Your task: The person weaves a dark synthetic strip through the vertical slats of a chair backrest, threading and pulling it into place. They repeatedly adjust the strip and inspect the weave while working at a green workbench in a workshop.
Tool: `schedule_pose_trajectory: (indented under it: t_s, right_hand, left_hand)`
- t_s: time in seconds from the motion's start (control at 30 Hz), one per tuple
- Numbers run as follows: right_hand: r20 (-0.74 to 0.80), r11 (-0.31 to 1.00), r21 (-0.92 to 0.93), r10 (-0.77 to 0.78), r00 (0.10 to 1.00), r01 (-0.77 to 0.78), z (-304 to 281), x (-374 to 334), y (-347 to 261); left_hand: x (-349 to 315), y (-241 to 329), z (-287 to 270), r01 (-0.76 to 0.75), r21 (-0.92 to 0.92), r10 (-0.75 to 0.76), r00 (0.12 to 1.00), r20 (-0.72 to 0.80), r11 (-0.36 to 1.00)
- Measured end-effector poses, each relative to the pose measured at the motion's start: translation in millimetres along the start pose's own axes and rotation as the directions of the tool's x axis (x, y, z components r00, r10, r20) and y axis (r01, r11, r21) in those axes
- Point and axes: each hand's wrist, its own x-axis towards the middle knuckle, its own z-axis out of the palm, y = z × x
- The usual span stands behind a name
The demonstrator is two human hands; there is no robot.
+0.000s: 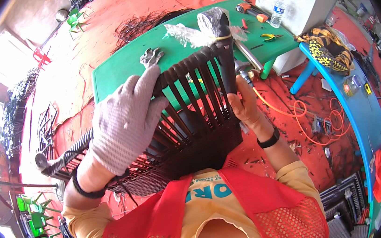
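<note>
A dark brown woven chair frame (189, 147), with rows of strips between its rails, stands tilted in front of my chest. My left hand (127, 119), in a pale striped knit glove, is closed over its upper rail. My bare right hand (246, 105) is closed about the upright post (227, 65) at the chair's right corner; some fingers are hidden behind it. Clear plastic wrap (211, 22) covers the post's top end. Just beyond the right hand is a grey metal tool fitting (243, 67), joined to an orange hose (288, 112).
A green table (115, 73) behind the chair bears a grey glove (151, 56), yellow-handled pliers (271, 37), an orange-black tool (251, 12) and a water bottle (277, 14). At right, a blue table (364, 118) holds a patterned cloth (328, 49). Scraps litter the red floor (271, 171).
</note>
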Motion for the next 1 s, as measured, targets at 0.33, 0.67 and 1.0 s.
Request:
schedule_pose_trajectory:
  t_s: [0.33,0.67,1.0]
  right_hand:
    - [-0.115,0.991,-0.076,-0.122,0.986,0.114,38,7,-8]
    - [-0.234,0.980,-0.139,-0.175,0.956,0.146,35,26,-63]
    - [-0.017,0.969,0.152,0.197,0.980,-0.193,27,52,-98]
  left_hand:
    - [-32,2,-35,-0.006,-0.190,0.012,0.999,0.031,0.982]
    - [-17,-10,-36,0.232,-0.290,-0.155,0.952,0.266,0.928]
    - [46,-41,-39,0.255,-0.355,0.065,0.726,0.685,0.899]
